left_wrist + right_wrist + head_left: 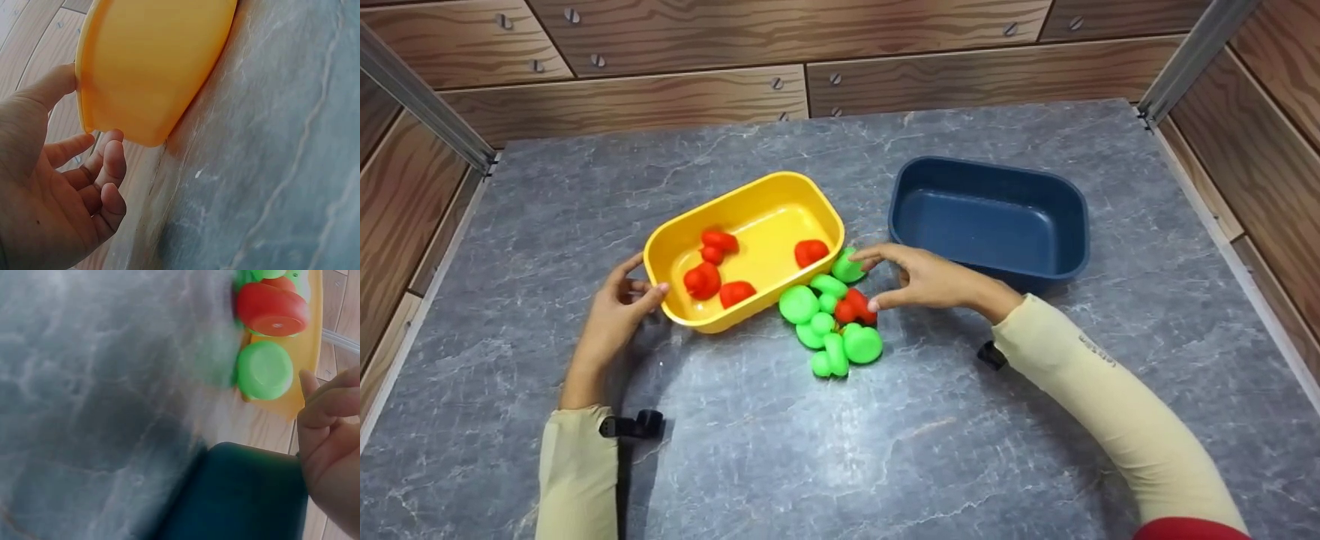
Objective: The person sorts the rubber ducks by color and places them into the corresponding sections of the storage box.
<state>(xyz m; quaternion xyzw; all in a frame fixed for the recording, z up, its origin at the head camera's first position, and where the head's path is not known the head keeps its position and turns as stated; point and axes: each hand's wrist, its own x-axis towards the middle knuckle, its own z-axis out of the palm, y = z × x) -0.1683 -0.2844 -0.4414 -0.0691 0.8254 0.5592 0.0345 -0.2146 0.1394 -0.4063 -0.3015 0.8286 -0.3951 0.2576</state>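
My left hand [611,322] holds the yellow tub [750,298] by its left end, thumb over the rim and fingers against the outside. Several small red duck-shaped rubber toys [703,280] lie inside the tub. Against its front right side is a cluster of green rubber toys [862,344], with a red toy [855,306] among them. Over the right edge of that cluster my right hand [934,279] hovers, thumb and fingers spread and nothing between them. Its fingertips are right at the farthest green toy [264,370].
A dark blue tub [986,217] stands at the back right, partly behind the right hand and wrist. The grey marbled tabletop [780,450] is bounded by wood-patterned panels [885,34] at the back and sides.
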